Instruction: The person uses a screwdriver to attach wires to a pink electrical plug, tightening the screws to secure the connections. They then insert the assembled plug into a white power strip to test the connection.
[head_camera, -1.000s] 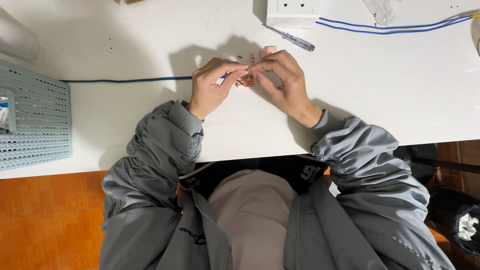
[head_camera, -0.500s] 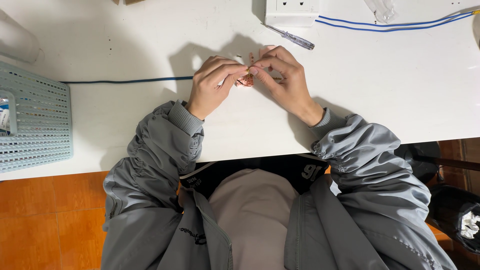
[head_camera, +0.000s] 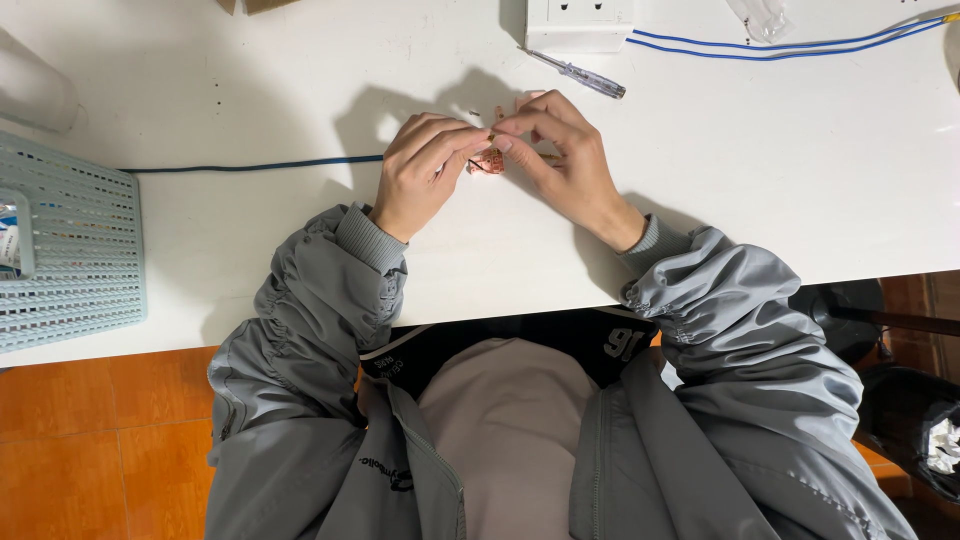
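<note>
My left hand (head_camera: 425, 165) and my right hand (head_camera: 560, 155) meet over the white table (head_camera: 250, 90), fingertips pinched together on a small reddish-orange part (head_camera: 490, 160). A dark blue cable (head_camera: 250, 165) runs from the left across the table into my left hand. Most of the small part is hidden by my fingers. Both arms wear grey jacket sleeves.
A screwdriver (head_camera: 580, 75) with a clear handle lies just beyond my hands. A white socket box (head_camera: 580, 20) stands at the far edge, with blue wires (head_camera: 800, 45) running right from it. A pale blue perforated basket (head_camera: 65, 250) sits at the left edge.
My hands have stayed in the same spot, with the fingers shifting slightly around the small part.
</note>
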